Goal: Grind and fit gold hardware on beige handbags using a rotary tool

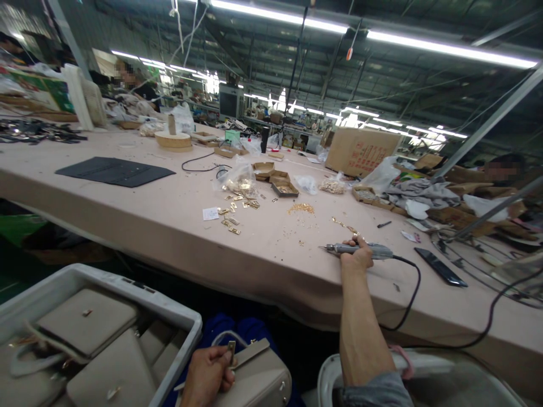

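My right hand rests on the pink table near its front edge, fingers wrapped round a grey corded electric screwdriver that points left. Its black cable loops off the table edge. My left hand is low at the bottom of the view, closed on a beige handbag by its flap, next to a gold clasp. The bag sits over my lap.
A grey bin at lower left holds several beige bags. Gold metal fittings, small cardboard trays and plastic bags lie mid-table. A dark mat is at left, a black phone at right. Other people sit far behind.
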A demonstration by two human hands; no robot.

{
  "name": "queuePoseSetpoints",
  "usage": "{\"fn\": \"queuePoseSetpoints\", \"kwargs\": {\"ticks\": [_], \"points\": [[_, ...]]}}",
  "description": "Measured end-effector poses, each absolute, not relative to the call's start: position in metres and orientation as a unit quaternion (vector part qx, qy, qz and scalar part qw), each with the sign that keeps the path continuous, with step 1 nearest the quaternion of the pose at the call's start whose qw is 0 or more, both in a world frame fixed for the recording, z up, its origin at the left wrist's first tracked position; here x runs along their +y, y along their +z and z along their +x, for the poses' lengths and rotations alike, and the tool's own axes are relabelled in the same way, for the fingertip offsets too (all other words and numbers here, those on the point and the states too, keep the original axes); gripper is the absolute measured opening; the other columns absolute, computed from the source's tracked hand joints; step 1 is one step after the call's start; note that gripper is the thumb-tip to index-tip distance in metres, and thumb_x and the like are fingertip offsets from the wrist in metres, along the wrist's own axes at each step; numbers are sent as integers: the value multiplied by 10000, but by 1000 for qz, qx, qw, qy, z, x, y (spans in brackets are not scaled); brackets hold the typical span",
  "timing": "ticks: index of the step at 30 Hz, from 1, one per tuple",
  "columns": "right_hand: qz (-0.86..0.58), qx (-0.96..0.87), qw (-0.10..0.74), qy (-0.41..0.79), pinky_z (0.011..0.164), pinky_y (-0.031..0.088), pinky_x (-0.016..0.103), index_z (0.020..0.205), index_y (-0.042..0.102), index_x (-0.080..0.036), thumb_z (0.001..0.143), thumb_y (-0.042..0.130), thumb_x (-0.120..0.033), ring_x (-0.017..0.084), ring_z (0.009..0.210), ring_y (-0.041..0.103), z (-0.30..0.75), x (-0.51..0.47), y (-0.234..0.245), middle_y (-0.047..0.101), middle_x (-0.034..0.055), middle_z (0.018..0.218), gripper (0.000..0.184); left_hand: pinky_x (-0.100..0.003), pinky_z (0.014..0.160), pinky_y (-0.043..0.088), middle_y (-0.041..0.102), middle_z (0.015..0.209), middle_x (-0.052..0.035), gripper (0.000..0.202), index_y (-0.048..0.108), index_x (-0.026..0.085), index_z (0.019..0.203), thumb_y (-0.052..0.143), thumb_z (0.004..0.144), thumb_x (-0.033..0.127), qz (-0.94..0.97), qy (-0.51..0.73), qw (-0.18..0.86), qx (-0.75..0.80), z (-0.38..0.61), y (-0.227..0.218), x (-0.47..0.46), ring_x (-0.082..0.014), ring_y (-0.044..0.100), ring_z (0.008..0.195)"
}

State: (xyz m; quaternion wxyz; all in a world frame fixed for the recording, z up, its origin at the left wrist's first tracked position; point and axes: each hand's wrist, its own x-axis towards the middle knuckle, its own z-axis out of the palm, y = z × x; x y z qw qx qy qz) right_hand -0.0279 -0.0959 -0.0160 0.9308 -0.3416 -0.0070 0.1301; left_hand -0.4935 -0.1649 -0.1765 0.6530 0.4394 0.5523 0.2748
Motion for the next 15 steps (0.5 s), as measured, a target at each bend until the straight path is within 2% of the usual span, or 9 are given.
{"fn": "queuePoseSetpoints", "kwargs": {"ticks": [6, 15], "points": [[-334, -23, 932, 142, 473, 500, 188, 804, 468, -190, 711, 699, -111, 47, 483, 468, -30, -102, -17, 567, -63, 754, 261, -235, 441, 391, 633, 473, -85, 491, 672, 134, 692, 737, 683, 621, 436, 273, 656, 552, -493, -178, -165, -142, 520, 384], [-319, -44, 932, 167, 478, 504, 199, 822, 502, -191, 704, 679, -115, 52, 476, 460, -34, -110, -18, 563, -68, 736, 225, -244, 441, 395, 641, 489, -97, 534, 689, 116, 725, 759, 635, 638, 425, 281, 660, 552, -493, -180, -165, -167, 555, 406]]}}
